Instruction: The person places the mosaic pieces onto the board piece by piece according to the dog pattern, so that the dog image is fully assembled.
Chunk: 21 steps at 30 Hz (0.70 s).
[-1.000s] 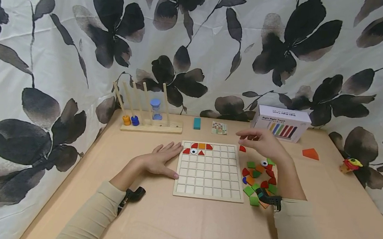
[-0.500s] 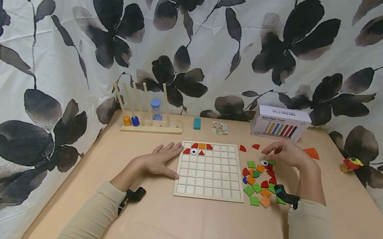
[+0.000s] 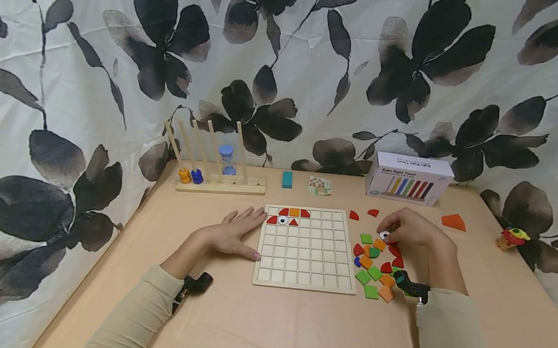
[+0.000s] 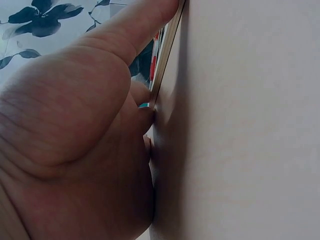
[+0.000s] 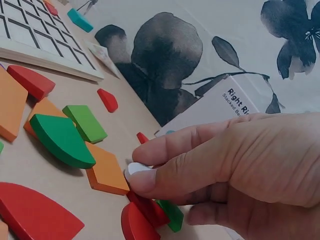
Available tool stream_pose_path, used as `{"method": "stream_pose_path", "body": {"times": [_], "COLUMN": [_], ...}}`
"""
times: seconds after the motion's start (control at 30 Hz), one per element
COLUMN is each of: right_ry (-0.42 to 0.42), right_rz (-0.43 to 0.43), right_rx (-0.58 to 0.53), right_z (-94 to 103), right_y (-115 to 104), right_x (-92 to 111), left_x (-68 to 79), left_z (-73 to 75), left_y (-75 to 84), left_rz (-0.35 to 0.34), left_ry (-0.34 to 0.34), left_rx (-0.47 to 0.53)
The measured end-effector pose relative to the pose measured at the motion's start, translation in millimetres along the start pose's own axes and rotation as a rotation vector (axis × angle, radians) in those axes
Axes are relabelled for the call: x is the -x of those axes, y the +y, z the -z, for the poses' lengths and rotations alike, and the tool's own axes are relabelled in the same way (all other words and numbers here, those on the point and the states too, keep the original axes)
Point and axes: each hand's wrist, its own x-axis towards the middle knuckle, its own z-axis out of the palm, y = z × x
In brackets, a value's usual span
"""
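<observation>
Head — eye disc [image 3: 383, 236], face up

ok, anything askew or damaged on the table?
No damage visible. A dark green piece looks propped on an orange one instead of lying flat. A bigger orange-red piece sits alone near the box, away from the other loose pieces.

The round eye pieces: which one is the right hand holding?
The eye piece beside the grid board, pinched by the right hand near the loose tiles; the other eye piece lies on the board.
</observation>
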Motion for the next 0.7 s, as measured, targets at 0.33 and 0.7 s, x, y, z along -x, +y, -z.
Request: {"method": "stream_pose_path", "body": {"times": [0.33,0.7], "right_ry": [0.044,0.264], "right_rz": [-0.005,0.262], "right_rx": [-0.045,-0.088], "right_z": [3.4,-22.0], "right_y": [-4.5,-69.6], "right_x": [0.6,-18.1], "left_x": [0.3,-0.1], "left_z": [0.7,1.6], "left_y": [1.7,2.1], "left_rz": [-0.001,-0.015], "left_ry": [0.009,0.007], "left_rx": [0.009,0.002]}}
